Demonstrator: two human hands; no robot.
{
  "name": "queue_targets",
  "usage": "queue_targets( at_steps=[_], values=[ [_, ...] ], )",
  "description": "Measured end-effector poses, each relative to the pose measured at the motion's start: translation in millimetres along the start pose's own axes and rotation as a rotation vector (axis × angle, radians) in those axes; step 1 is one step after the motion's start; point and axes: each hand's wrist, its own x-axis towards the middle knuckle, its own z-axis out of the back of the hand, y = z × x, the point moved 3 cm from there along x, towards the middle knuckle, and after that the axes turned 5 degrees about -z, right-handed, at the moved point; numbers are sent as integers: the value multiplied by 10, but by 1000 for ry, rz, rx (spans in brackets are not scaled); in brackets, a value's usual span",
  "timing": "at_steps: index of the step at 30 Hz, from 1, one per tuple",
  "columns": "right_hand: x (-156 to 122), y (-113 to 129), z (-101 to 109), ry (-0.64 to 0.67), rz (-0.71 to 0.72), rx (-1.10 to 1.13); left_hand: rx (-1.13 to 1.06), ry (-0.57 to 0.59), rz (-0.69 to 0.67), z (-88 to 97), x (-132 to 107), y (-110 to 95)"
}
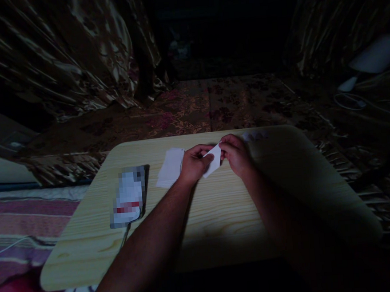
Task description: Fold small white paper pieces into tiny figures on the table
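A small white piece of paper [215, 159] is held between my two hands above the far part of the table. My left hand [196, 163] pinches its lower left side, the thumb lying on top of it. At its upper right corner, the fingers of my right hand [233, 152] are closed on the edge. A stack of white paper sheets [170, 166] lies on the table just left of my left hand. Beyond my right hand sit several small pale folded-looking pieces [255, 135], too dim to make out clearly.
The pale wooden table [227, 219] has rounded corners. On its left lies a phone-like device [128, 197], blurred out, with a cable [125, 236]. Patterned curtains [108, 45] and a patterned cloth [192, 106] are behind. A white lamp [375, 55] stands at right, a striped cover [23, 224] at left.
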Motion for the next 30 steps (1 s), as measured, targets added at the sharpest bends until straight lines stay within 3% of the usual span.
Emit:
queue_targets(
  at_steps=[18,24,30],
  values=[
    [7,16,6,-43,-8,58,-28,-9,25,18,14,34],
    [-12,-24,4,1,3,7,-41,13,-9,35,25,92],
    [-19,-27,-3,-55,14,-44,-18,20,-23,39,26,111]
  ],
)
